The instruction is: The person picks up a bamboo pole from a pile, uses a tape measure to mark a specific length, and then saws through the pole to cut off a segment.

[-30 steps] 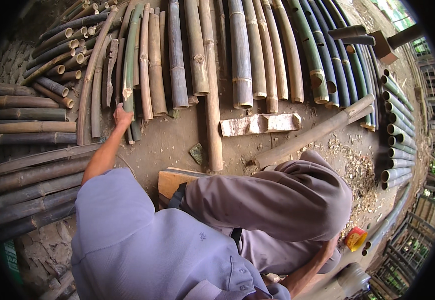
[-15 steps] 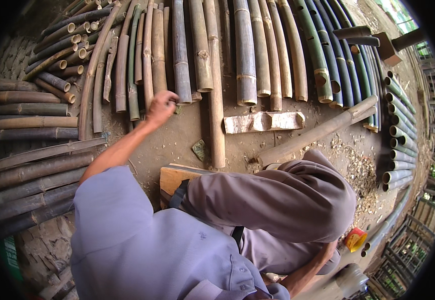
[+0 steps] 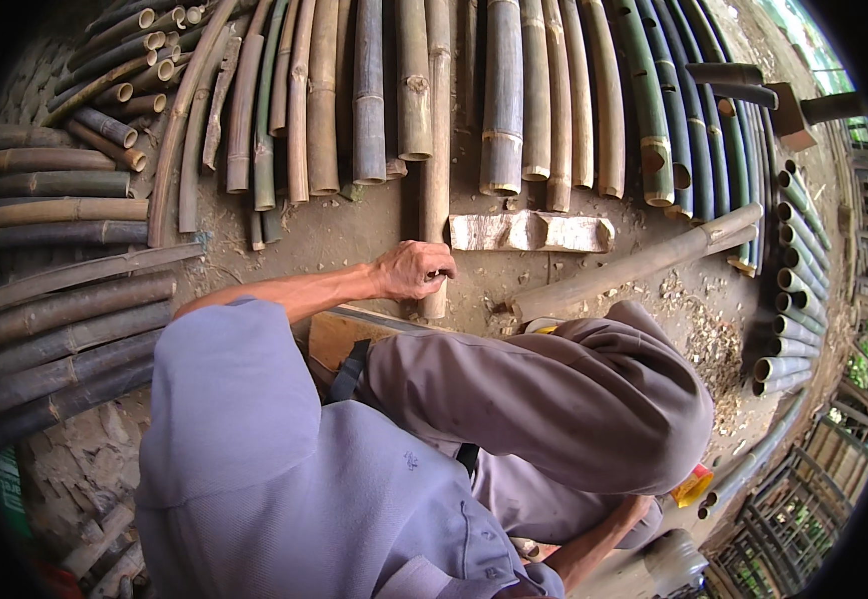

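Observation:
My left hand (image 3: 416,271) is closed with curled fingers over the near end of a long tan bamboo pole (image 3: 437,160). Whether it grips anything is hidden; something dark shows at the fingertips. To its right lies a pale, notched wooden block (image 3: 532,233). A wooden board (image 3: 339,337) rests beside my bent leg (image 3: 554,399), under my left forearm. My right forearm (image 3: 603,544) reaches down behind the leg, and the right hand is hidden there.
Rows of bamboo poles (image 3: 502,110) lie at the back. Stacked bamboo (image 3: 64,329) stands at the left, and cut green tubes (image 3: 798,290) line the right. A split bamboo piece (image 3: 643,262) slants across the ground. Wood chips (image 3: 713,349) and a red-yellow container (image 3: 693,486) lie right.
My left hand has moved right and nearer, from beside the back bamboo ends to the long pole's near end. The greenish packet on the ground there no longer shows. The view has shifted slightly.

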Action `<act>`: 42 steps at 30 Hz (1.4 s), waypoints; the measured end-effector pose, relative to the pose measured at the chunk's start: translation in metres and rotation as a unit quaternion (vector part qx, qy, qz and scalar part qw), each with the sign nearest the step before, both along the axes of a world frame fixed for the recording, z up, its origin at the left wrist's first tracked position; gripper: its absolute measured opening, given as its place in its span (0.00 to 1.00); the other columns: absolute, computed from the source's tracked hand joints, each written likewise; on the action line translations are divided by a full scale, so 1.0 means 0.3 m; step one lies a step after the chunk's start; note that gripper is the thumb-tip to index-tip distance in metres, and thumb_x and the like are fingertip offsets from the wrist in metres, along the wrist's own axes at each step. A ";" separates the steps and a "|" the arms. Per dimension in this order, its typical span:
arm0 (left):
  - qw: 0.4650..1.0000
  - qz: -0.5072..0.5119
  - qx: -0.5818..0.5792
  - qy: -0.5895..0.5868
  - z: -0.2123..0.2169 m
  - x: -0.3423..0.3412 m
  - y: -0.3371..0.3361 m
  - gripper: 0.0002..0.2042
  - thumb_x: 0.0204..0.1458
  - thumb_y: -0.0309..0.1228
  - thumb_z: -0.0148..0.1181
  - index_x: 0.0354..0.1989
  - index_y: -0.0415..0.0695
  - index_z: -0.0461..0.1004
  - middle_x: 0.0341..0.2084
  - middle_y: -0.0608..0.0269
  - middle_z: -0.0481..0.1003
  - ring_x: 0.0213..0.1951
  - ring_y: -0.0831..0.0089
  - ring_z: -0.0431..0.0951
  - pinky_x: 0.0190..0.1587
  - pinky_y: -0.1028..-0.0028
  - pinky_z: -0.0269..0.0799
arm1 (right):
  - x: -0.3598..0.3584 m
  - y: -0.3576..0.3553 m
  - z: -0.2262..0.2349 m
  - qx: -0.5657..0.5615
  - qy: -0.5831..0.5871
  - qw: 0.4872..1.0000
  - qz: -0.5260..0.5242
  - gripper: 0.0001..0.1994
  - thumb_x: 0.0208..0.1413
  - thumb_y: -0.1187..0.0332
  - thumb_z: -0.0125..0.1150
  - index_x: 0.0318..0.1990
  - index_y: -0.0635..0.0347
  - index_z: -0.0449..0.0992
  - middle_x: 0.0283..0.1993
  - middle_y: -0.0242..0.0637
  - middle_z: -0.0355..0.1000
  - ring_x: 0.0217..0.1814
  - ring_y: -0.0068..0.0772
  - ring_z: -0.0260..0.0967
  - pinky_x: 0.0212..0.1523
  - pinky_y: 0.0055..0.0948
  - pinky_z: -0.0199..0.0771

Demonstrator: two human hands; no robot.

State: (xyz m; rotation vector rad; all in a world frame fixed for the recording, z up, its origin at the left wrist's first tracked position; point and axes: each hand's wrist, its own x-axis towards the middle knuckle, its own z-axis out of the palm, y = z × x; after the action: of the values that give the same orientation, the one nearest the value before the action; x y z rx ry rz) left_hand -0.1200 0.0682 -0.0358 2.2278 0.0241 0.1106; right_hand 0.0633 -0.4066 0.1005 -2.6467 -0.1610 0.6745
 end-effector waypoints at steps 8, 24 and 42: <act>1.000 -0.029 -0.008 -0.002 0.029 0.080 -0.021 0.07 0.41 0.20 0.58 0.31 0.40 0.74 0.26 0.57 0.74 0.29 0.63 0.75 0.32 0.68 0.71 | 0.039 0.105 0.014 0.020 -0.010 1.000 0.013 0.17 0.53 0.66 0.47 0.48 0.64 0.71 0.24 0.44 0.69 0.25 0.34 0.63 0.31 0.34 0.66; 0.996 -0.076 -0.041 0.030 -0.017 0.492 -0.346 0.14 0.42 0.23 0.60 0.39 0.38 0.72 0.34 0.55 0.71 0.36 0.63 0.73 0.39 0.68 0.71 | -0.260 0.051 0.227 0.015 -0.076 0.987 -0.142 0.17 0.48 0.75 0.58 0.47 0.61 0.70 0.24 0.44 0.69 0.29 0.43 0.69 0.34 0.36 0.69; 0.902 -0.420 -0.030 0.098 -0.249 0.608 -0.796 0.12 0.39 0.22 0.59 0.35 0.43 0.74 0.28 0.58 0.72 0.28 0.65 0.74 0.31 0.70 0.71 | -0.737 -0.037 0.269 -0.036 -0.038 0.917 -0.395 0.18 0.47 0.74 0.60 0.49 0.61 0.69 0.31 0.47 0.69 0.34 0.48 0.69 0.37 0.40 0.69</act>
State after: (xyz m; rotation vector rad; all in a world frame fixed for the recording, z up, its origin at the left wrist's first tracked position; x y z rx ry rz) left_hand 0.0623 -0.1707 -0.1107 1.9953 -0.8028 -0.5786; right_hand -0.1577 -0.4176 0.1811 -2.4811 0.8815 0.2947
